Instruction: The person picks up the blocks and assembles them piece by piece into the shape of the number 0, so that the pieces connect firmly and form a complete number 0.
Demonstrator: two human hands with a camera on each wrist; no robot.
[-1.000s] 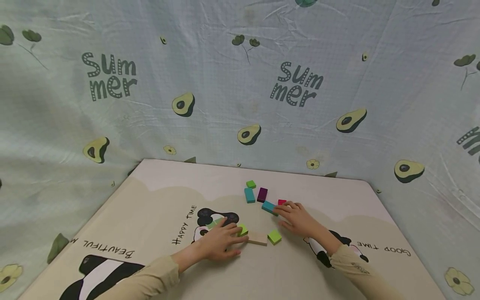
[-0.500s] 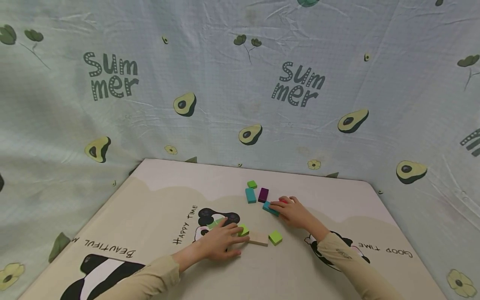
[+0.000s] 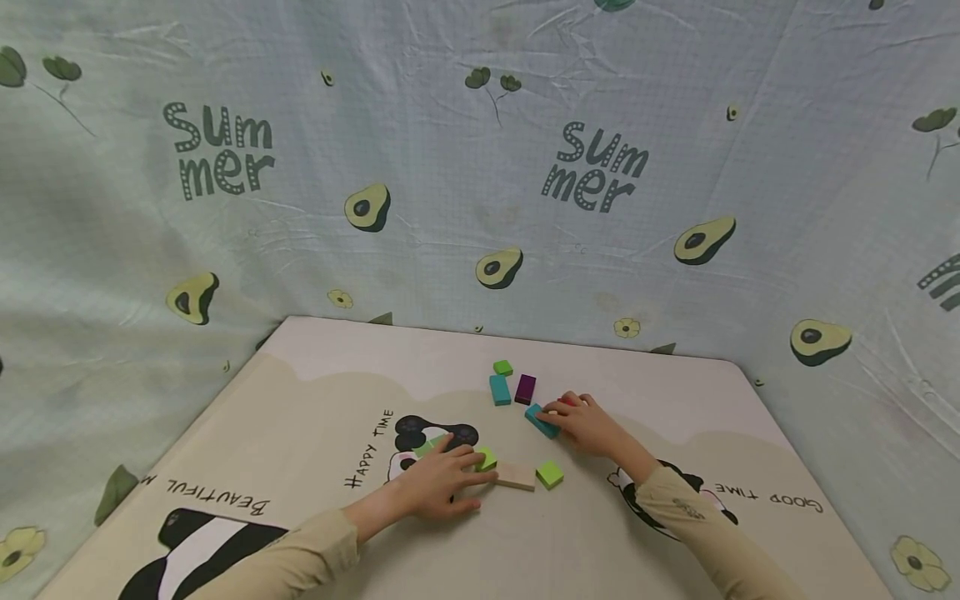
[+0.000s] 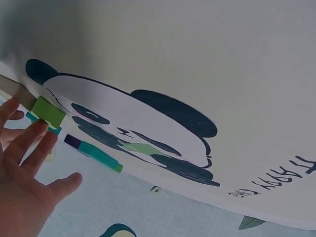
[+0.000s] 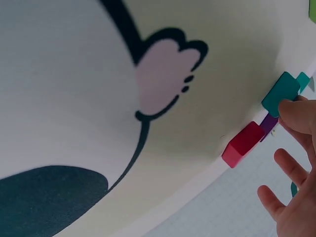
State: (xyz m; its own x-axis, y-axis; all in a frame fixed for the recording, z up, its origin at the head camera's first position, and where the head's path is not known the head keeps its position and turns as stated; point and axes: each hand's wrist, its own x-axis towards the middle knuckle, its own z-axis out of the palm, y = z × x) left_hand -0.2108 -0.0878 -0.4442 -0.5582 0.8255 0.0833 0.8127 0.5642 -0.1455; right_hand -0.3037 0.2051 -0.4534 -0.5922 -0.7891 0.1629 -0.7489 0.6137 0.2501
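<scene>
My right hand (image 3: pixel 588 427) pinches the near end of a teal block (image 3: pixel 537 418) that lies at a slant on the table. In the right wrist view the thumb (image 5: pixel 298 114) presses on the teal block (image 5: pixel 281 94), and the other fingers spread away. A red block (image 5: pixel 243 144) stands close by, partly covered by the fingers in the head view. My left hand (image 3: pixel 442 483) lies with spread fingers beside a lime green block (image 3: pixel 487 459) and a plain wooden block (image 3: pixel 517 476). Its fingertips reach the green block (image 4: pixel 48 112) in the left wrist view.
Another lime green block (image 3: pixel 550 474) sits just right of the wooden one. Farther back are a purple block (image 3: pixel 525 389), a second teal block (image 3: pixel 500 390) and a small green block (image 3: pixel 503 367). A printed curtain (image 3: pixel 420 150) hangs behind the panda-print table (image 3: pixel 315 358).
My right hand has shifted slightly away from me and leftward, over the red block. The teal block under its fingers has turned a little. The left hand stays in place.
</scene>
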